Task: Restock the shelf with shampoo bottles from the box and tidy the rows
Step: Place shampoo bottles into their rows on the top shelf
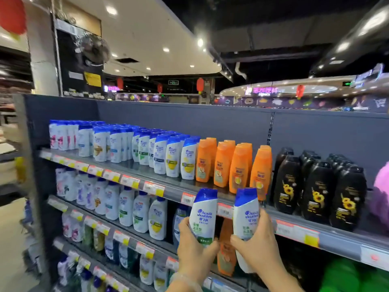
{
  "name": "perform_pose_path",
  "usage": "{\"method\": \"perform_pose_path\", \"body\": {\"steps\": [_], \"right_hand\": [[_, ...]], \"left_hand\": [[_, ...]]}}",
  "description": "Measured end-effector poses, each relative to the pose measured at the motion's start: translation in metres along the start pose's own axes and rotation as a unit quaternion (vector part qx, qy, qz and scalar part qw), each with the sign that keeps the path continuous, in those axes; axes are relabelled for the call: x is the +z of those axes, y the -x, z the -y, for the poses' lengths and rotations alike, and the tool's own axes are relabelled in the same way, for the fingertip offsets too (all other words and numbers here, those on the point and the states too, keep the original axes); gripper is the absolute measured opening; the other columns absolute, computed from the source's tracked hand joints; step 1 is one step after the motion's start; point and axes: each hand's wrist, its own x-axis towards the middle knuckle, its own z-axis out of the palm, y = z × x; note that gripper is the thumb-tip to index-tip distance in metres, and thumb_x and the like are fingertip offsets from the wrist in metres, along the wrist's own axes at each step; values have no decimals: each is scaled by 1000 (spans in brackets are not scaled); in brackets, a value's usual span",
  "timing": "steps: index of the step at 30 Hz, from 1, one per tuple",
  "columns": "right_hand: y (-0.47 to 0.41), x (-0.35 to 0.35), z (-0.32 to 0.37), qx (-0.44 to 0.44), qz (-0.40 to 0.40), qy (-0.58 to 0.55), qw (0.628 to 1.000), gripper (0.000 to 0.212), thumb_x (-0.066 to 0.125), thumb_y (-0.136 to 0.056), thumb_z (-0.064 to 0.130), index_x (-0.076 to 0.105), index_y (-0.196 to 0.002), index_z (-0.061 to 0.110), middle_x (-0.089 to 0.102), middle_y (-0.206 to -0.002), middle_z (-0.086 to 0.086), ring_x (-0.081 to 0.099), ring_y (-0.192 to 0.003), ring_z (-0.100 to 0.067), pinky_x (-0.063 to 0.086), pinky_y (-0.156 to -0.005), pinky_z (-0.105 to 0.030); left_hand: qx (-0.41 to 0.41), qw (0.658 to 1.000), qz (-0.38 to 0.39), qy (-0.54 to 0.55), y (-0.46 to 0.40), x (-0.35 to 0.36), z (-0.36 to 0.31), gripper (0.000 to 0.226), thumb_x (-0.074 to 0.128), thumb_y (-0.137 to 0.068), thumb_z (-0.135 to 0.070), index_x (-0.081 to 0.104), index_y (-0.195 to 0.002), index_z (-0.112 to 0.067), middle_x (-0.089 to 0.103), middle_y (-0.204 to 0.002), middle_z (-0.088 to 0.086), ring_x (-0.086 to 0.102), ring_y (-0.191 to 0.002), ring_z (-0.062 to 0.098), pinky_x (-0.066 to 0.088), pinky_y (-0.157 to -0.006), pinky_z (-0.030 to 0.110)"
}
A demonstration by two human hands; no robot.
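Shampoo bottles, two white ones with blue caps: the left bottle (203, 216) stands upright in the left hand (194, 247), whose grip curls round its base; the right bottle (245, 220) sits likewise in the right hand (255, 247). Above both grips runs the top shelf (294, 226) edge.

Left hand (194, 247) grips one white, blue-capped bottle (203, 216); right hand (255, 247) grips a second bottle (245, 216). Both upright, side by side, in front of the top shelf (328, 232) edge. On that shelf: white bottles (168, 157), orange bottles (231, 165), black bottles (315, 190). Lower shelves stocked.
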Motion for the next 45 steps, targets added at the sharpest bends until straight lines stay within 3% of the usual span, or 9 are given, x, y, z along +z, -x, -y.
{"method": "perform_pose_path", "body": {"steps": [7, 15, 21, 25, 28, 34, 38, 42, 45], "right_hand": [[-19, 104, 42, -19, 17, 28, 999, 86, 76, -61, 17, 29, -133, 18, 45, -112, 0, 47, -94, -17, 39, -76, -30], [-35, 310, 132, -41, 40, 2, 998, 85, 74, -65, 20, 26, -134, 14, 43, -118, -3, 47, -103, -21, 39, -77, -28], [-44, 419, 191, -47, 77, -35, 995, 80, 73, -65, 21, 28, -129, 13, 40, -111, -1, 46, -98, -20, 38, -67, -20], [-80, 441, 219, -80, 40, -48, 995, 82, 73, -67, 20, 25, -133, 16, 41, -115, 0, 47, -95, -16, 38, -67, -21], [-128, 439, 239, -95, -40, -55, 993, 86, 74, -69, 15, 21, -137, 13, 34, -117, 5, 39, -100, -10, 35, -78, -20], [-221, 451, 227, -68, -131, -20, 989, 89, 73, -68, 11, 20, -139, 6, 33, -136, -10, 43, -117, -25, 41, -83, -30], [-250, 468, 200, -39, -156, 10, 987, 89, 75, -66, 9, 22, -138, 3, 35, -132, -14, 43, -116, -29, 40, -85, -30], [-262, 479, 186, -24, -177, -15, 984, 92, 77, -62, 7, 23, -136, 5, 37, -130, -15, 46, -115, -30, 47, -93, -47], [-258, 483, 177, -15, -179, 8, 984, 91, 79, -64, 8, 23, -137, 4, 37, -129, -13, 45, -116, -27, 44, -99, -46]], "left_hand": [[6, 1000, -14, -10, -61, -94, 38, 66, 76, -65, -12, 31, -110, -27, 54, -95, -6, 59, -83, 9, 52, -70, 26], [6, 996, -59, -59, -166, -278, 79, 65, 77, -67, -10, 30, -111, -24, 53, -93, -3, 57, -78, 6, 43, -56, 17], [33, 992, -102, -68, -231, -372, 81, 63, 76, -70, -1, 29, -109, -20, 50, -87, -7, 55, -73, 7, 41, -55, 19], [38, 992, -107, -63, -266, -386, 90, 67, 79, -67, -5, 30, -110, -20, 53, -88, -5, 57, -74, 9, 44, -58, 26], [42, 996, -69, -35, -292, -383, 90, 66, 78, -68, -5, 29, -110, -22, 54, -92, -2, 59, -76, 12, 44, -58, 24], [67, 998, -8, 15, -360, -364, 89, 66, 76, -68, -4, 31, -113, -23, 57, -93, 1, 61, -77, 13, 46, -59, 19], [101, 995, 3, 16, -403, -340, 89, 62, 76, -65, -3, 34, -107, -23, 55, -95, 1, 59, -79, 11, 47, -60, 17], [128, 991, 27, 18, -433, -319, 89, 62, 77, -66, -6, 33, -107, -22, 54, -93, -6, 58, -80, 6, 47, -62, 15], [136, 989, 56, 22, -447, -306, 88, 62, 78, -67, -8, 33, -108, -20, 54, -91, -9, 59, -80, 6, 48, -62, 16]]}}
